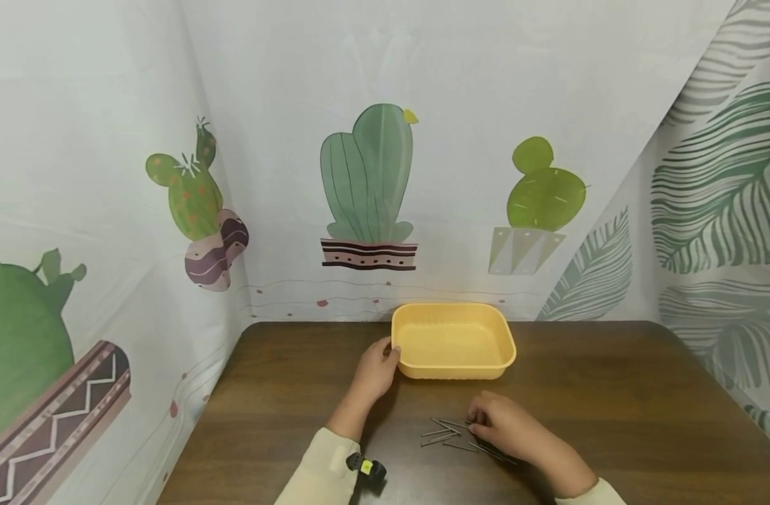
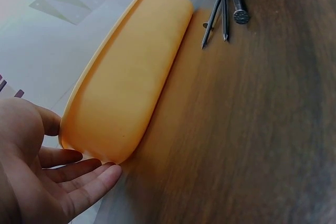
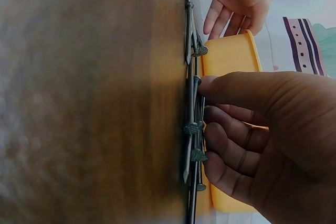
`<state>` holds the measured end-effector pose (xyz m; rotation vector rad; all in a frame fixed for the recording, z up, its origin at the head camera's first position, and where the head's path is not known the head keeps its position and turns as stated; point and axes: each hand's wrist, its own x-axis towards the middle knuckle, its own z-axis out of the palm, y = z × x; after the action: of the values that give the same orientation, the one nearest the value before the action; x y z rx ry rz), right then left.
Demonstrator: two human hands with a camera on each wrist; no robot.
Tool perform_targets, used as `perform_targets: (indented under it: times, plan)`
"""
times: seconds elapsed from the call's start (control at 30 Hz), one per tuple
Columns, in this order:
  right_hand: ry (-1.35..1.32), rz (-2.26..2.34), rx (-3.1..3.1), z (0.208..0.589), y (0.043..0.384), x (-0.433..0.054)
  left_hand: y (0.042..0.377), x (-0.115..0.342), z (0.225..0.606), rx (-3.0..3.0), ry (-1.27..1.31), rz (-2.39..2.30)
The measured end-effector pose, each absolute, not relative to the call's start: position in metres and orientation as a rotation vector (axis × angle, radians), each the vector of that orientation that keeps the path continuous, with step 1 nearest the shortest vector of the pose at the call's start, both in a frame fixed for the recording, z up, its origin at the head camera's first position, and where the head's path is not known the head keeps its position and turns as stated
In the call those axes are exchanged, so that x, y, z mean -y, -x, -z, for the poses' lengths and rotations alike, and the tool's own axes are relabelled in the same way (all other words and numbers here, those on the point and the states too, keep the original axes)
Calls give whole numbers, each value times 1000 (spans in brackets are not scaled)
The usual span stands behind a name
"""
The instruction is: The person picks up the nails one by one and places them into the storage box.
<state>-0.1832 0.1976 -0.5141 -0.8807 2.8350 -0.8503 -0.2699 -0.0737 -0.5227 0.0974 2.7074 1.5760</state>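
A yellow plastic basin (image 1: 457,372) stands near the far edge of the wooden table. My left hand (image 1: 377,368) holds its left end; in the left wrist view the thumb is over the rim (image 2: 86,74) and the fingers lie against the outer wall. Several dark metal nails (image 1: 451,436) lie loosely crossed in front of the basin. My right hand (image 1: 508,426) is at the right side of this pile, low over the table. In the right wrist view its thumb and forefinger pinch at a nail (image 3: 197,80), the other fingers curled beside the nail heads.
The brown wooden table (image 1: 284,393) has rounded far corners. Behind it hangs a white cloth (image 1: 461,84) printed with cacti and leaves. A black device (image 1: 367,471) is strapped at my left sleeve (image 1: 322,466).
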Motion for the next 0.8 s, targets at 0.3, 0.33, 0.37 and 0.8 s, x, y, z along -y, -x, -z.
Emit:
perform_targets:
  times: [0.3, 0.33, 0.37, 0.8]
  plan:
    - [890, 855, -2846, 514, 184, -198, 269, 74, 520, -2706, -98, -1569]
    - [894, 857, -2843, 514, 184, -197, 269, 74, 520, -2707, -101, -1569]
    - [900, 858, -2844, 514, 184, -197, 269, 75, 521, -2707, -104, -1571]
    - [893, 844, -2859, 510, 184, -197, 270, 74, 523, -2688, -87, -1575]
